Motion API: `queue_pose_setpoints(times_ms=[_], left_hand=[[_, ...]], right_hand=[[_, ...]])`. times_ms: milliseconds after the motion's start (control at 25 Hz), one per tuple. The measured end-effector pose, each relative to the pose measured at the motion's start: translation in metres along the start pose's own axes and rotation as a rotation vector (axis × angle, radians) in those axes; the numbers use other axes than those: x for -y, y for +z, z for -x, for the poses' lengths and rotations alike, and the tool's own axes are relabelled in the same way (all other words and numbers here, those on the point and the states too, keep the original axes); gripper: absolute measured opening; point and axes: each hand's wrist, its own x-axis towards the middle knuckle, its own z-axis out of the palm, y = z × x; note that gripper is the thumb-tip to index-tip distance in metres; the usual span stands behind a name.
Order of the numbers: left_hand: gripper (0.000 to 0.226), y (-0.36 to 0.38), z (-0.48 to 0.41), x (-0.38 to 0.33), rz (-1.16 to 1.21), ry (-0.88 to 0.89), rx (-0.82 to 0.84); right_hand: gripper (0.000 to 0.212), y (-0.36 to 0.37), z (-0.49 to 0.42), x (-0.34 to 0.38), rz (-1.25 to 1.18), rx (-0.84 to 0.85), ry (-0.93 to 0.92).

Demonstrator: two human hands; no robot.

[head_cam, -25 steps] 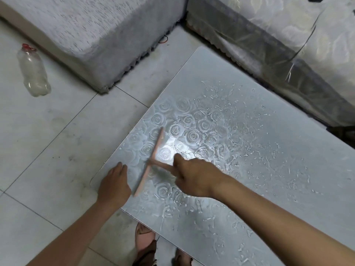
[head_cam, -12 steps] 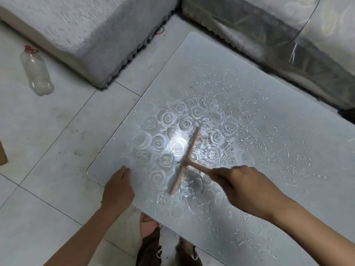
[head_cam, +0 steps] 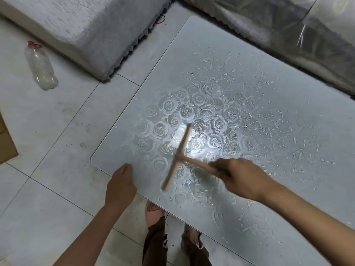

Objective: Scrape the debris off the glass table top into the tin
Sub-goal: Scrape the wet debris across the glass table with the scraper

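Standing over it, you can see the glass surface (head_cam: 192, 45) runs from the frame's lower middle to the right edge, its pressed rose pattern catching a bright glare at the centre. White flecks of debris (head_cam: 269, 120) are thick across the middle and right and sparse toward the left edge. The right hand (head_cam: 244, 179) is closed round the handle of a pinkish T-shaped scraper (head_cam: 177, 158), whose blade lies slantwise across the roses at centre frame and is blurred with motion. I'd say it is held low and angled so the whole edge bites the glass. The left hand (head_cam: 120, 187), at lower centre-left, rests on the near left corner of the glass, fingers loosely bent and holding nothing. It looks to be there to steady the sheet against the strokes. No tin is in view anywhere, so I cannot tell where the scrapings are meant to go. A plastic bottle (head_cam: 41, 68) lies on the floor tiles (head_cam: 48, 131) at upper left, beside a grey cushion (head_cam: 86, 25). A second ago the blade sat just beside the left hand near the glass's left edge. Since then it has drawn back rightward into the roses, well apart from that hand, which has kept its corner.
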Motion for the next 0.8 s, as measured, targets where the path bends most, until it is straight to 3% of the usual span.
queue_pose_setpoints(times_ms=[160, 280, 480, 640, 800], left_hand=[[0.058, 0.005, 0.003, 0.003, 0.032, 0.017, -0.027], [0.059, 0.007, 0.004, 0.007, 0.076, -0.002, -0.03], [0.058, -0.004, 0.004, 0.025, 0.151, -0.059, -0.094], [0.054, -0.019, -0.004, 0.046, 0.206, -0.101, -0.162], [0.059, -0.033, -0.015, 0.067, 0.202, -0.11, -0.179]], right_hand=[[0.024, -0.023, 0.04, -0.021, 0.142, -0.067, 0.105], [0.022, -0.02, 0.033, 0.021, 0.124, -0.159, -0.082], [0.032, 0.018, -0.049, 0.132, 0.148, -0.075, -0.241], [0.034, 0.031, -0.089, 0.151, 0.084, -0.022, -0.167], [0.027, 0.007, -0.057, 0.119, 0.139, 0.01, -0.053]])
